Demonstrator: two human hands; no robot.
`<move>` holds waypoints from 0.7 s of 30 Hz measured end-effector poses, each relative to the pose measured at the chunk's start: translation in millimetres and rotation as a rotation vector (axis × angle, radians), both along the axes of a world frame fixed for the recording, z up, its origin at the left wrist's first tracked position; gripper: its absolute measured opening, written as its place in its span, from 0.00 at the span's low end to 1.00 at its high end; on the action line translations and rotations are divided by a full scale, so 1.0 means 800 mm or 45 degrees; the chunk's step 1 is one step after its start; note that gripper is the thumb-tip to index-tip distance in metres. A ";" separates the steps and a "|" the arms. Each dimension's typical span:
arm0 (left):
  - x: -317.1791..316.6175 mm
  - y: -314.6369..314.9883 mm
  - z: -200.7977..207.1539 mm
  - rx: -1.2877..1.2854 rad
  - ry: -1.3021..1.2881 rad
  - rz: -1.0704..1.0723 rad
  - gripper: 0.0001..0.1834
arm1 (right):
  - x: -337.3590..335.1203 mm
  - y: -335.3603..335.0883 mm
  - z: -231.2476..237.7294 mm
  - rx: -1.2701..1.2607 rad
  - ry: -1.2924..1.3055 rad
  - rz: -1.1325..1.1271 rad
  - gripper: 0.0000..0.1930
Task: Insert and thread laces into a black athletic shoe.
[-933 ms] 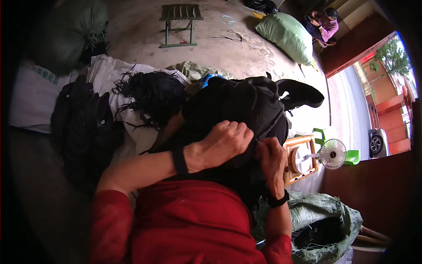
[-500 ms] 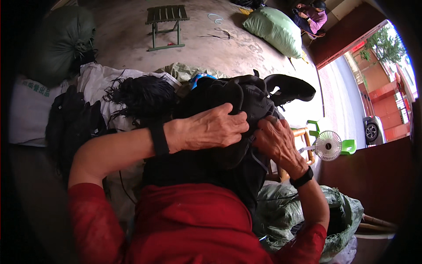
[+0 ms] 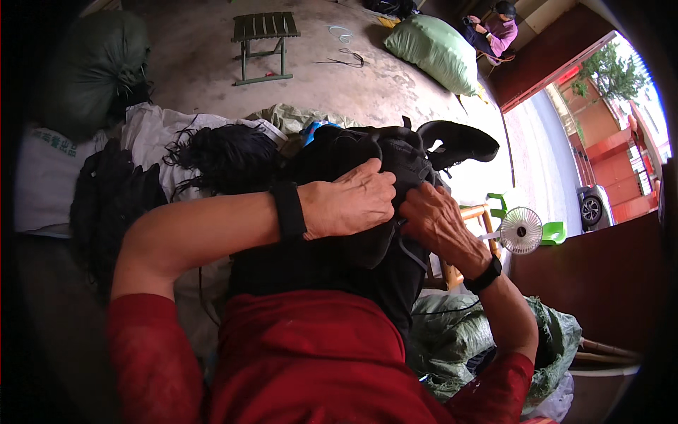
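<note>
Across my lap lies a black padded fabric item [image 3: 406,164] with seams and thick curved edges; its exact kind I cannot make out. My left hand [image 3: 353,201], fingers curled in, grips its near left side. Close by on the right, my right hand [image 3: 434,220] pinches the same black fabric, its fingertips partly hidden. A curved black flap [image 3: 462,140] with an opening sticks out beyond the right hand. Black stringy material [image 3: 229,152] lies in a heap left of the item.
Dark limp pieces [image 3: 116,191] and a white sack [image 3: 53,177] lie at left. A small fan [image 3: 521,230] stands right of my right hand, above a green woven sack [image 3: 452,332]. Farther off are a folding stool [image 3: 266,27], a stuffed pale-green sack [image 3: 434,53] and a seated person [image 3: 498,32].
My left hand and forearm have moved a little to the right, and my right hand slightly left, bringing them closer together. Both keep hold of the black fabric.
</note>
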State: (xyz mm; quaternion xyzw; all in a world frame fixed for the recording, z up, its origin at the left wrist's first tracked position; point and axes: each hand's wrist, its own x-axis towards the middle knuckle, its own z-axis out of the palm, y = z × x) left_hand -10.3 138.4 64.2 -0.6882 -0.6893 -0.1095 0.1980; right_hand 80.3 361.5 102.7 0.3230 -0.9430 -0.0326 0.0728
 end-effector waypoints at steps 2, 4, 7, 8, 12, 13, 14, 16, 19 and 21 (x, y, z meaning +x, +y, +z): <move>0.001 0.001 0.004 -0.095 -0.162 -0.053 0.09 | 0.005 -0.002 0.000 0.066 -0.022 0.007 0.06; 0.010 0.000 0.005 -0.036 0.006 -0.018 0.06 | 0.013 -0.004 -0.006 0.102 0.007 0.027 0.05; 0.030 -0.010 -0.001 -0.098 0.061 0.014 0.04 | 0.024 -0.009 -0.030 0.099 0.005 0.074 0.04; 0.035 -0.012 -0.004 -0.028 0.157 0.044 0.05 | 0.028 -0.011 -0.040 0.095 -0.019 0.013 0.04; 0.038 -0.002 -0.015 0.104 0.005 -0.056 0.05 | 0.048 -0.011 -0.065 -0.112 0.024 -0.223 0.04; 0.036 0.005 -0.017 0.121 0.031 -0.074 0.05 | 0.052 -0.008 -0.066 -0.131 0.026 -0.338 0.05; 0.035 0.013 -0.020 0.058 -0.040 -0.091 0.05 | 0.056 -0.005 -0.065 -0.142 -0.037 -0.430 0.04; 0.033 0.024 -0.025 0.168 -0.127 -0.142 0.06 | 0.054 0.002 -0.062 -0.225 -0.017 -0.417 0.03; 0.027 0.029 -0.031 0.365 -0.289 -0.189 0.10 | 0.034 0.011 -0.058 -0.304 -0.087 -0.328 0.02; 0.021 0.028 -0.034 0.305 -0.183 -0.159 0.12 | 0.022 0.014 -0.060 -0.307 -0.265 -0.558 0.07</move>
